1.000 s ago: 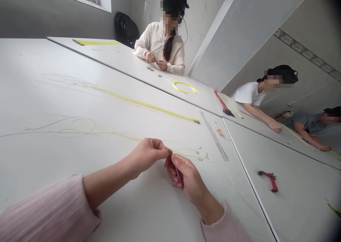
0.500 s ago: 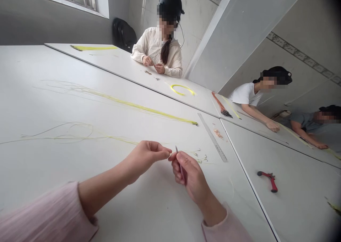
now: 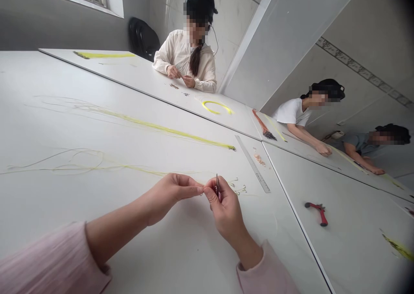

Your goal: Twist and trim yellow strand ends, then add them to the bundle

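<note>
My left hand (image 3: 176,195) is closed in a pinch over the white table, with a tiny hook-like loop at its fingertips. My right hand (image 3: 224,207) is closed too; its thumb and forefinger meet the left fingertips. A small pointed metal tool (image 3: 217,184), perhaps scissors, sticks up from my right fingers. Just beyond the right hand lie several small hooks (image 3: 241,189) on yellow line. Loose yellow line (image 3: 123,166) runs left across the table behind my left hand. Farther back rests a long yellow bundle (image 3: 168,132) with dark hooks at its right end.
A clear ruler (image 3: 252,164) lies beside small orange pieces (image 3: 259,159). Red-handled pliers (image 3: 320,212) are on the right table. Across the tables, three people (image 3: 186,57) work near a yellow coil (image 3: 215,107) and an orange bundle (image 3: 263,125).
The view has shifted slightly. My right hand has turned, its thumb now against the left fingertips, and the metal tool stands more upright between its fingers.
</note>
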A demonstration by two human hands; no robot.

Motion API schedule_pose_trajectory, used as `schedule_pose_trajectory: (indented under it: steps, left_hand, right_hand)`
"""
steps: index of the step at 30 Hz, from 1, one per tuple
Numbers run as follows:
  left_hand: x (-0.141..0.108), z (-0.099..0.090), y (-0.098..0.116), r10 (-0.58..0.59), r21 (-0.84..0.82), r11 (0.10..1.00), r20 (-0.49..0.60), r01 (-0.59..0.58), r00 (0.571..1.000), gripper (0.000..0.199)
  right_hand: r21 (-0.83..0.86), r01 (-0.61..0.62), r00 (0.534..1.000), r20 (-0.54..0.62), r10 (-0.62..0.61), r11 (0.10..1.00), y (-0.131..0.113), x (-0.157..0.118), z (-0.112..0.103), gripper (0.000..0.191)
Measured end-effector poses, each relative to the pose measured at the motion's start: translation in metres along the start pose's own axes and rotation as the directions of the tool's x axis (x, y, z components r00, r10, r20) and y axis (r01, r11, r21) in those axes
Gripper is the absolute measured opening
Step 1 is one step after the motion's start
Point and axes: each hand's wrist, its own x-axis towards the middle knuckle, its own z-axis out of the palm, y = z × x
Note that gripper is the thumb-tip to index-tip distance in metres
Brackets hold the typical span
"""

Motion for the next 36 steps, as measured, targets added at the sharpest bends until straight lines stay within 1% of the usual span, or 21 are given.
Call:
schedule_pose_trajectory:
  steps: [2,5,7,9,11,13,17,19,21,23,25,27,32,36]
  left_hand:
    - [0.0,0.0,0.0,0.002,0.0,1.0,-0.026,-0.002,1.0,0.022]
    - [0.0,0.001,0.001,0.017,-0.011,1.0,-0.072,-0.018,0.997,0.022]
    - [0.0,0.002,0.0,0.04,-0.019,0.999,-0.102,-0.042,0.994,0.022]
    - [-0.001,0.004,-0.001,0.062,-0.029,0.997,-0.113,-0.066,0.992,0.021]
    - [-0.001,0.006,-0.002,0.075,-0.042,0.996,-0.106,-0.08,0.992,0.021]
    - [-0.002,0.008,-0.002,0.083,-0.056,0.995,-0.093,-0.088,0.992,0.021]
    - [-0.003,0.011,-0.001,0.088,-0.083,0.992,-0.087,-0.095,0.992,0.02]
    - [-0.004,0.012,0.0,0.08,-0.097,0.991,-0.084,-0.088,0.993,0.019]
    - [-0.004,0.012,0.0,0.068,-0.106,0.991,-0.076,-0.076,0.995,0.019]
    - [-0.004,0.011,-0.001,0.063,-0.103,0.992,-0.099,-0.073,0.993,0.019]
    - [-0.003,0.009,-0.001,0.067,-0.09,0.993,-0.156,-0.081,0.986,0.019]
    - [-0.003,0.007,-0.001,0.074,-0.075,0.993,-0.193,-0.09,0.978,0.022]
    - [-0.001,0.004,-0.002,0.085,-0.068,0.993,-0.159,-0.096,0.984,0.025]
    - [0.0,0.004,-0.003,0.066,-0.054,0.996,-0.189,-0.077,0.98,0.024]
  right_hand:
    - [0.001,-0.007,1.0,-0.016,0.007,1.0,0.0,0.0,0.001,0.023]
    - [0.083,-0.107,0.994,-0.027,0.11,0.991,0.003,0.001,0.003,0.024]
    - [0.194,-0.202,0.979,0.005,0.204,0.96,0.004,0.002,0.004,0.024]
    - [0.305,-0.281,0.959,0.063,0.275,0.91,0.003,0.001,0.006,0.024]
    - [0.377,-0.332,0.943,0.102,0.318,0.865,0.002,0.0,0.008,0.024]
    - [0.412,-0.355,0.934,0.109,0.341,0.839,0.001,-0.002,0.01,0.025]
    - [0.424,-0.361,0.93,0.096,0.355,0.831,0.0,-0.003,0.014,0.028]
    - [0.375,-0.37,0.928,0.105,0.357,0.85,-0.001,-0.003,0.017,0.028]
    - [0.287,-0.351,0.936,0.121,0.33,0.891,-0.002,-0.003,0.018,0.028]
    - [0.224,-0.302,0.951,0.134,0.278,0.927,-0.003,-0.003,0.017,0.028]
    - [0.226,-0.277,0.957,0.148,0.248,0.934,-0.004,-0.004,0.014,0.027]
    - [0.274,-0.306,0.947,0.19,0.26,0.912,-0.003,-0.005,0.011,0.026]
    - [0.413,-0.424,0.897,0.316,0.31,0.806,-0.001,-0.005,0.009,0.024]
    - [0.464,-0.458,0.882,0.341,0.324,0.758,-0.001,-0.005,0.011,0.026]
